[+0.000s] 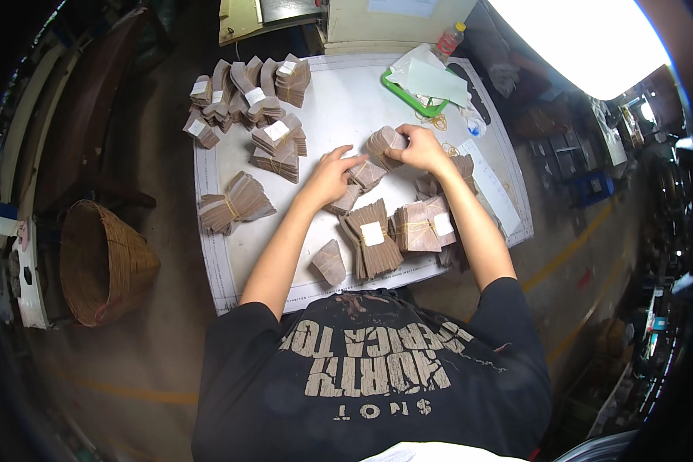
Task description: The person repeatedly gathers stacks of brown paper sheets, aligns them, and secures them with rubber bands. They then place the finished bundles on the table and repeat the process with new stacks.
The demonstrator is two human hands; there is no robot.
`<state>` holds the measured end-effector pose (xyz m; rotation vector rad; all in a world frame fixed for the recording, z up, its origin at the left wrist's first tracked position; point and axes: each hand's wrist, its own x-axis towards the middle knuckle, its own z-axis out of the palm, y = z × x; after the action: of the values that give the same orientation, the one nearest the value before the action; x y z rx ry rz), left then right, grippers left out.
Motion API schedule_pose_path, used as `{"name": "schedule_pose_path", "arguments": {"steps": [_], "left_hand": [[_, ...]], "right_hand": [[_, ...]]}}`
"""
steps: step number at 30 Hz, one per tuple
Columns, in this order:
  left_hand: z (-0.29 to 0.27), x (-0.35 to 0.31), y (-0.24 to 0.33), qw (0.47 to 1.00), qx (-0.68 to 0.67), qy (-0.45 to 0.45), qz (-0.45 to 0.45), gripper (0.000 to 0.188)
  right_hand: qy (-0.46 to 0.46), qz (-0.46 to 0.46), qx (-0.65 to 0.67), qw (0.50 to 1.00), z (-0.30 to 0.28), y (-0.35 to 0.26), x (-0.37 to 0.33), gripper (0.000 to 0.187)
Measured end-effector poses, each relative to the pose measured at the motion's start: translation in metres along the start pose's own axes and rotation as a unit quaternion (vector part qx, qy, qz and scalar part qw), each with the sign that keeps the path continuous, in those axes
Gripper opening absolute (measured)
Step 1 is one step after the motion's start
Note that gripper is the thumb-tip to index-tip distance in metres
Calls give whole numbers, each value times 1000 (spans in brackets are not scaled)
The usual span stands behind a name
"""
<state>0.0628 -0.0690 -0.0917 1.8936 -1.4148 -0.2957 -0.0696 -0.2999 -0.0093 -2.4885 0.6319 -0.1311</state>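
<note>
My right hand (425, 148) is closed around a small stack of brown cut pieces (383, 143) near the middle of the table. Just left of it, my left hand (329, 179) has its fingers stretched apart, the tips beside a banded bundle of brown pieces (367, 176). Whether they press on that bundle I cannot tell. Below my hands lie a fanned bundle with a white label (373, 234), a thick bundle tied with yellow bands (420, 225) and a smaller tapered bundle (329, 263).
More labelled bundles (242, 92) crowd the far left of the white table (335, 85). One banded bundle (235, 202) sits nearer on the left. A green tray (416, 102), a bottle (449, 41) and a clear ruler (491, 189) are on the right. A wicker basket (108, 262) stands on the floor.
</note>
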Motion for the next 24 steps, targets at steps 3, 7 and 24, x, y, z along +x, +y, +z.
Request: {"name": "schedule_pose_path", "arguments": {"steps": [3,7,24], "left_hand": [[14,-11,5,976,-143,47,-160,58],[17,-22,13,976,-68,32,-202,51],[8,-46,16,995,79,22,-54,64]], "right_hand": [[-35,6,-29,999,12,2,6,63],[-56,-27,-16,998,37,15,11,63],[56,-61,-58,995,40,23,1,49]]}}
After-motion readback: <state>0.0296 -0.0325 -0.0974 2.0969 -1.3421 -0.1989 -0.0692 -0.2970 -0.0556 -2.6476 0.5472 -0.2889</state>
